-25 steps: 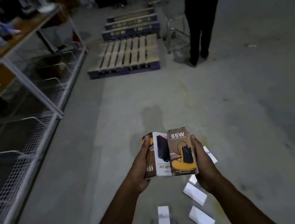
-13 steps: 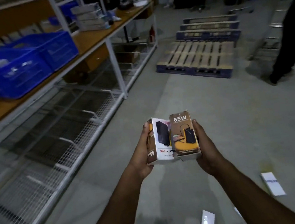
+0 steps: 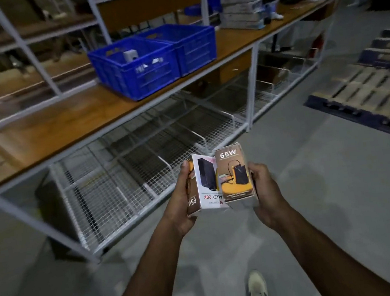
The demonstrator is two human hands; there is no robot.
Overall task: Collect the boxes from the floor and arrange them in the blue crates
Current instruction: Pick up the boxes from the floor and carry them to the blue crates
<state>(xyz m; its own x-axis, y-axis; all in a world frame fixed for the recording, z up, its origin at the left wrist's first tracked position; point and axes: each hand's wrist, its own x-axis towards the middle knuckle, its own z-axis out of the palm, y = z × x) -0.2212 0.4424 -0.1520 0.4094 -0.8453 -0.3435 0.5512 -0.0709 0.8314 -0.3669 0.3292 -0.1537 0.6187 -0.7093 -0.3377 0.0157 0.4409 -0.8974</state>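
Two boxes are held side by side above the floor: white box (image 3: 209, 182) gripped by left hand (image 3: 180, 198), brown 65W box (image 3: 234, 173) gripped by right hand (image 3: 265, 188). Blue crates (image 3: 154, 55) are seen on the wooden shelf (image 3: 64, 119) ahead.

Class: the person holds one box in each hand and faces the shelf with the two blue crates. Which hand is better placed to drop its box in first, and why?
Probably the left hand: the blue crates sit up and to the left, on its side, so its white box has the shorter, uncrossed path. The right hand would cross over.
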